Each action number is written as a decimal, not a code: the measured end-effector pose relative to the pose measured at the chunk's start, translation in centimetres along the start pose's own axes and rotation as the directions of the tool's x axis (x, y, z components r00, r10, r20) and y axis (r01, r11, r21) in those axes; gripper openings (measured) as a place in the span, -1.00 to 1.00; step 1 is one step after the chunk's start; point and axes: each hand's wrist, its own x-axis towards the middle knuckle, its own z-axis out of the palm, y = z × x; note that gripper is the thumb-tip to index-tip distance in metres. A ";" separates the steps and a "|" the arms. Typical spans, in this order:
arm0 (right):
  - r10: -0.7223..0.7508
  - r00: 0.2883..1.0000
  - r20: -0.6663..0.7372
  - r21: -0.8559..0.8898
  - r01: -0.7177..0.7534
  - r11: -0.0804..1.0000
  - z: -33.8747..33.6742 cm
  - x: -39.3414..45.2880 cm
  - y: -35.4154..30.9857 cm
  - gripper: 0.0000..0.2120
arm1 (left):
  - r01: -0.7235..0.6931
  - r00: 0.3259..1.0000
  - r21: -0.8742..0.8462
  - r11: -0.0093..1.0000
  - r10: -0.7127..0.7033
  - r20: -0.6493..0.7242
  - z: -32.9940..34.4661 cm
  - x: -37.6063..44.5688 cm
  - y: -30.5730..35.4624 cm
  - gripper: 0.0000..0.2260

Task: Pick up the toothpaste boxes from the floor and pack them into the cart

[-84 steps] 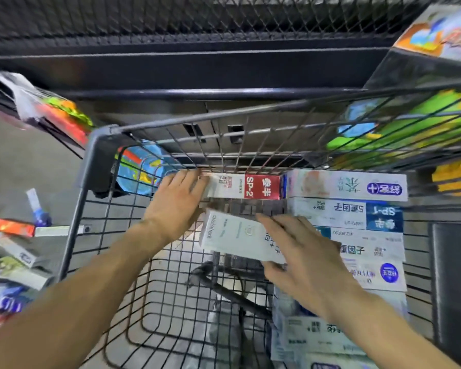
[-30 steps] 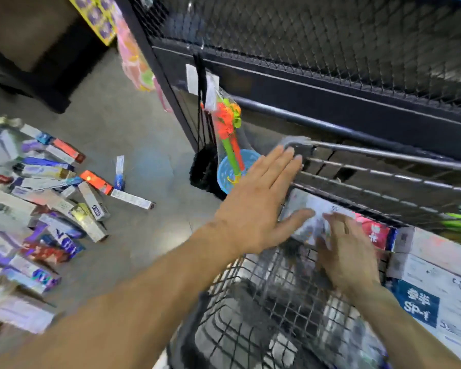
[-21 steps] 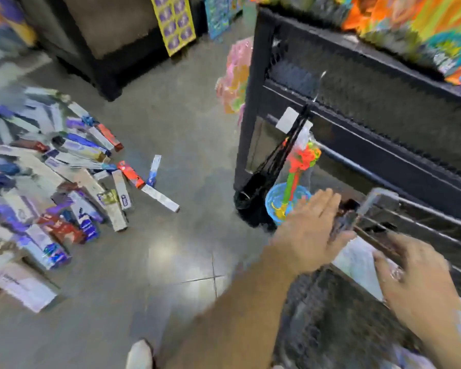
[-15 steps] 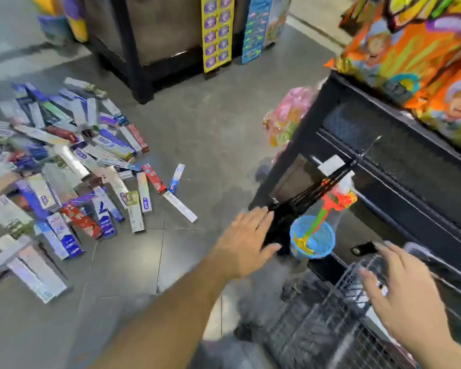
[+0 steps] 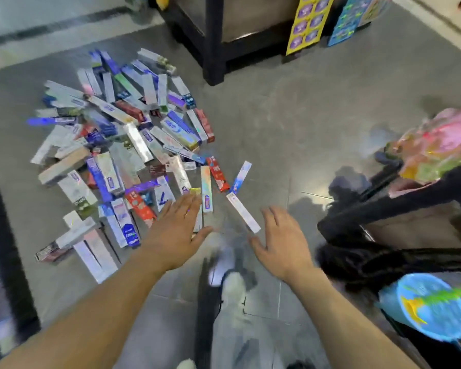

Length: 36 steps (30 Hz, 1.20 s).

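Note:
A large pile of toothpaste boxes point(image 5: 123, 153) in white, blue, red and purple lies scattered on the grey floor at the left. My left hand point(image 5: 177, 231) reaches out flat with straight fingers over the pile's near edge, holding nothing. My right hand point(image 5: 281, 241) is spread open just right of it, also empty, close to a long white box point(image 5: 243, 212) that lies apart from the pile. A red box point(image 5: 218, 173) and a blue-white box point(image 5: 240, 177) lie just beyond. The cart is out of view.
A black shelf leg point(image 5: 213, 41) stands behind the pile. At the right is a dark display rack point(image 5: 399, 206) with hanging toy bags point(image 5: 437, 147) and a blue toy net point(image 5: 434, 307). My legs and white shoe point(image 5: 232, 286) are below.
The view swung left and down from the cart to the floor pile. Both hands left the boxes in the cart and now reach toward the boxes on the floor, empty.

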 end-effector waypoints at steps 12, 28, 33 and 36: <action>-0.024 0.984 0.179 -0.016 0.028 0.999 19.0 20.7 5.5 -0.33 | 0.247 0.967 -0.112 0.963 -0.237 0.095 15.4 19.5 -8.9 -0.19; 0.435 0.841 0.323 0.047 -0.473 0.880 39.0 27.2 12.1 -0.44 | 0.670 0.706 -0.497 0.551 -0.680 0.199 36.5 26.1 -13.3 -0.34; 0.497 0.794 0.349 0.117 -0.563 0.818 39.1 27.8 12.6 -0.61 | 0.674 0.688 -0.553 0.491 -0.689 0.228 36.4 26.8 -13.2 -0.49; 0.485 0.776 0.403 0.298 -0.612 0.732 37.7 27.4 11.6 -0.63 | 0.648 0.712 -0.609 0.457 -0.646 0.274 35.0 25.9 -13.1 -0.54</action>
